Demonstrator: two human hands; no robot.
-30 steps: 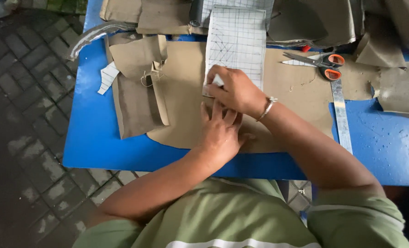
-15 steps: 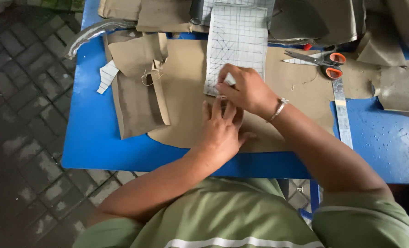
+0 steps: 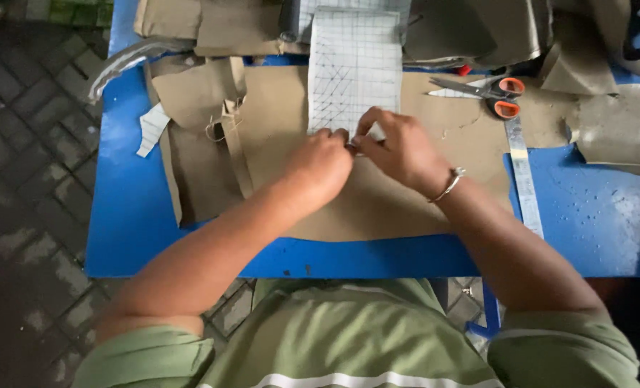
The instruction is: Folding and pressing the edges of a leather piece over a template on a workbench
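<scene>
Right now both hands meet at the near edge of the white gridded pattern sheet (image 3: 354, 68), which lies on the tan fabric (image 3: 399, 201). The left hand (image 3: 320, 164) and right hand (image 3: 404, 149) pinch that edge together. A careless tug could slide the sheet askew, or tear it.

White gridded pattern sheet (image 3: 354, 68) lies flat on tan fabric (image 3: 377, 201).
</scene>
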